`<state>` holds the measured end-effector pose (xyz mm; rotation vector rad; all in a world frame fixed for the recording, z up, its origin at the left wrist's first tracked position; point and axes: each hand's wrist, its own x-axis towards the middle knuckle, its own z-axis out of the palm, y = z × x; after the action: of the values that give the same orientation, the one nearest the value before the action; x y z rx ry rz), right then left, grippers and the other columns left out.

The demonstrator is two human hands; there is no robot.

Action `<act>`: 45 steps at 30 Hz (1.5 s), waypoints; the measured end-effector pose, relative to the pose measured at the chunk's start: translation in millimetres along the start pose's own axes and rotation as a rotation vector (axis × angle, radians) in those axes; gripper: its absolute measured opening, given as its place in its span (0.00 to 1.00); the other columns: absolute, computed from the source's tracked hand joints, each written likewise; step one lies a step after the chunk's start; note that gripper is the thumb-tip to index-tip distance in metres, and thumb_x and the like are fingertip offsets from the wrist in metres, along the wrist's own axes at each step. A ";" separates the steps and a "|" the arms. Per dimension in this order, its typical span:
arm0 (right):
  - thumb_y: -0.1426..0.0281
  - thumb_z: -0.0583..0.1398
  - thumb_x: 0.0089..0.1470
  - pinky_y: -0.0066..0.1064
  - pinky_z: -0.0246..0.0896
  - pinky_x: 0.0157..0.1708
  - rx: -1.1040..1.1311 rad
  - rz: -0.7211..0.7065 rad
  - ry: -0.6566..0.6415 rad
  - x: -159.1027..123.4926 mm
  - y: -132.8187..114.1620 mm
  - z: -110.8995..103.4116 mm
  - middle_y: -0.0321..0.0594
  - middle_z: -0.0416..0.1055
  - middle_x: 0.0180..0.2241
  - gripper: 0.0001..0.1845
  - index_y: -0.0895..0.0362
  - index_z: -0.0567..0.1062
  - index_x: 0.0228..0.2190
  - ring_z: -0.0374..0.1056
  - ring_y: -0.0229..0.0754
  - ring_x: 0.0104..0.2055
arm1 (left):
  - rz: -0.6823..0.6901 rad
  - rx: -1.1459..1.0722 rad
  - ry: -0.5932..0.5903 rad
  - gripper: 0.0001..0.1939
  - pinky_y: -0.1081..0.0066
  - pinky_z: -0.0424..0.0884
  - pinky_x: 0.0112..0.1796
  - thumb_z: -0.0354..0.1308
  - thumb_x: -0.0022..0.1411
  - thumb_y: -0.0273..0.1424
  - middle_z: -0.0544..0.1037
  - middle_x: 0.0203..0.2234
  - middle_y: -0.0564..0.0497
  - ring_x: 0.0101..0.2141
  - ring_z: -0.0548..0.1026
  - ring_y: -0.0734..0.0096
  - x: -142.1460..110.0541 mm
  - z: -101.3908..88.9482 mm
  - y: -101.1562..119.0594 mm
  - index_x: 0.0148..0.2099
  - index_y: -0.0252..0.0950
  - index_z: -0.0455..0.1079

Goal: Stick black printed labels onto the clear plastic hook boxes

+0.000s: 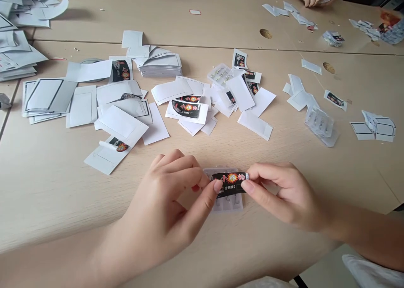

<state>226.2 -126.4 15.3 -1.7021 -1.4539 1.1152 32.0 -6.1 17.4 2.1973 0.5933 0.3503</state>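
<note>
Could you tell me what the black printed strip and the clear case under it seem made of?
The strip looks like glossy printed card or paper, given its sheen and thinness. The case looks like translucent plastic: the table shows through it.

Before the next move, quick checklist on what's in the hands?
1. Black label strip pinched between left hand and right hand: ok.
2. Strip's printed face up: ok.
3. Strip within the edges of the clear plastic case: not ok, it overhangs the right edge.
4. Metal hooks inside the case: ok, count cannot tell.
5. Case lid shut: cannot tell.
6. White cards off the case: ok.
</note>
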 end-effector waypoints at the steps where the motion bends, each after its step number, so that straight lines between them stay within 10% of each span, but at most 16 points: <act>1: 0.67 0.55 0.61 0.25 0.43 0.19 0.014 0.022 0.006 0.0 0.9 0.8 0.29 0.52 0.19 0.16 0.57 0.61 0.23 0.48 0.29 0.20 | 0.008 0.041 -0.005 0.15 0.69 0.59 0.33 0.51 0.64 0.28 0.67 0.20 0.55 0.26 0.61 0.74 -0.2 0.3 0.1 0.23 0.35 0.63; 23: 0.72 0.55 0.58 0.25 0.46 0.20 -0.283 0.037 -0.061 11.9 4.2 1.3 0.30 0.57 0.17 0.18 0.58 0.56 0.19 0.53 0.28 0.19 | 0.074 0.216 -0.054 0.11 0.66 0.51 0.31 0.52 0.59 0.23 0.65 0.20 0.55 0.25 0.61 0.71 9.0 11.7 -16.0 0.25 0.36 0.59; 45: 0.71 0.55 0.57 0.30 0.44 0.17 -0.401 0.032 0.137 12.7 1.4 14.9 0.33 0.55 0.14 0.20 0.56 0.53 0.18 0.51 0.33 0.17 | -0.077 0.244 -0.043 0.18 0.64 0.52 0.31 0.49 0.63 0.24 0.63 0.17 0.55 0.24 0.60 0.73 14.1 16.0 -9.5 0.20 0.34 0.58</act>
<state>213.9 -115.1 4.9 -2.0338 -1.6459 0.7367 48.1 -3.7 0.7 2.3991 0.7274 0.1981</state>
